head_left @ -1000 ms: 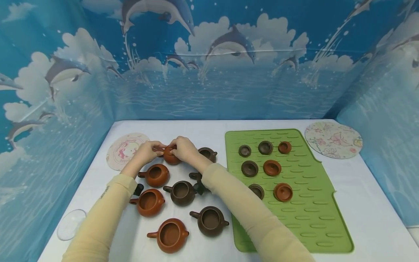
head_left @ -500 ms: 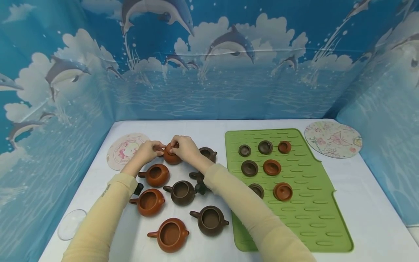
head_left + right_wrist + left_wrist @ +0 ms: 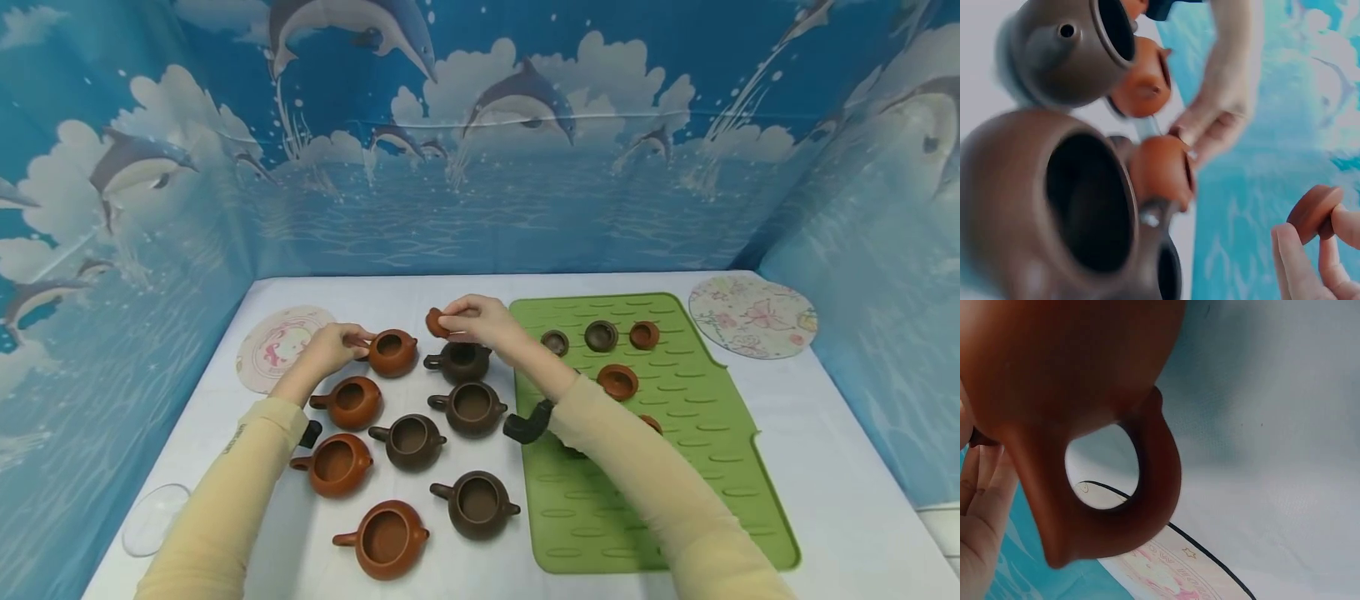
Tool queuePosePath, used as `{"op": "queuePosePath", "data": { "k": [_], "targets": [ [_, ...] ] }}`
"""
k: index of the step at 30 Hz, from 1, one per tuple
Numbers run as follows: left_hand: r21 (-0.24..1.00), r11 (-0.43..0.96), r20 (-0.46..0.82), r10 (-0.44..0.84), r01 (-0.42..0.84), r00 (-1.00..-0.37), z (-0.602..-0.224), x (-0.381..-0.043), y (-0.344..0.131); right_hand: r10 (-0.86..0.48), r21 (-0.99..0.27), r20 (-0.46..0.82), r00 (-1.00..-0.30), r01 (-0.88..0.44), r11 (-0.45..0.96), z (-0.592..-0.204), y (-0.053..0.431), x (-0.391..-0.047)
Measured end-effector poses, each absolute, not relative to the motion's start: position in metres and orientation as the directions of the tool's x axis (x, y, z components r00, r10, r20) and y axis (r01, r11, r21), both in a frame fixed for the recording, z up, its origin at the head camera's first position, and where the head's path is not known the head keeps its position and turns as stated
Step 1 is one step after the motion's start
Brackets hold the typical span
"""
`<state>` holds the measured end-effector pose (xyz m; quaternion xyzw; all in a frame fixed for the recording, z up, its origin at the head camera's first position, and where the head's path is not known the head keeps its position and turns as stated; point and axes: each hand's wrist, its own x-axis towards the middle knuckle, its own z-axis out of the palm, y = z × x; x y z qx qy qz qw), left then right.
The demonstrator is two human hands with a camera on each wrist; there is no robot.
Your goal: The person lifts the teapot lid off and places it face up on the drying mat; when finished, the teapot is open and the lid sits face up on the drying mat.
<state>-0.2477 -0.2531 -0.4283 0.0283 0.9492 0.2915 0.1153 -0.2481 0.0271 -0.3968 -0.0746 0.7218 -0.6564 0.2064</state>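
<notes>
My left hand [image 3: 328, 350] pinches the handle of a small reddish-brown clay teapot [image 3: 393, 363] at the back left; that pot's mouth is uncovered. In the left wrist view a nearer teapot [image 3: 1066, 369] fills much of the frame, and the fingers [image 3: 985, 519] show at the left edge. My right hand [image 3: 483, 323] holds a reddish-brown teapot lid [image 3: 437, 323] between thumb and fingers, tilted, in the air right of that teapot. Just below the right hand stands a dark brown teapot [image 3: 450, 372], partly covered by it in the head view.
Several lidless teapots, reddish-brown [image 3: 387, 575] and dark brown [image 3: 480, 529], stand close together. A green mat [image 3: 705, 467] on the right bears several lids [image 3: 617, 382], some hidden by my right arm. Round patterned mats [image 3: 258, 358] lie at both back corners, and a clear disc [image 3: 153, 521] at left.
My right hand has lifted the lid off the back-left teapot and carried it to the right. My left hand has stayed at that teapot's handle. The head view has shifted slightly.
</notes>
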Motion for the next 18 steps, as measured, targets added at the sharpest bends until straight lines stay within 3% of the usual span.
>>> {"op": "queuePosePath", "data": {
  "k": [10, 18],
  "targets": [
    [0.569, 0.822, -0.190, 0.153, 0.018, -0.970, -0.430, -0.248, -0.256, -0.347, -0.968, -0.217, -0.913, 0.248, -0.046, -0.390, 0.167, -0.225],
    [0.571, 0.821, -0.209, 0.140, -0.004, -0.968, -0.431, -0.249, -0.256, -0.295, -0.920, -0.218, -0.930, 0.297, -0.255, -0.408, 0.259, -0.204]
  ]
}}
